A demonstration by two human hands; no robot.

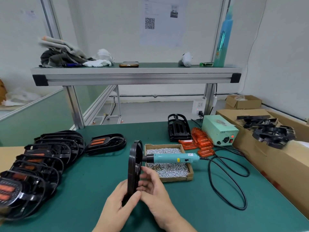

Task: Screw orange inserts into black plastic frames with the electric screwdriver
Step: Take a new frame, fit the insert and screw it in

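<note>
A black plastic frame (133, 164) stands on edge above the green mat, seen edge-on. My left hand (119, 203) grips its lower end from the left. My right hand (153, 186) holds the same end from the right, fingers curled against its face. The teal electric screwdriver (175, 158) lies across the cardboard tray of small silver screws (168, 173), its tip behind the frame. Loose orange inserts (200, 141) are piled behind the tray.
Several frames with orange inserts (38, 163) overlap in a row on the left, one more (107, 143) beyond them. A black frame (178, 129) leans at the back. The power supply (219, 130), its looped black cable (229, 178) and a carton of frames (270, 133) fill the right side.
</note>
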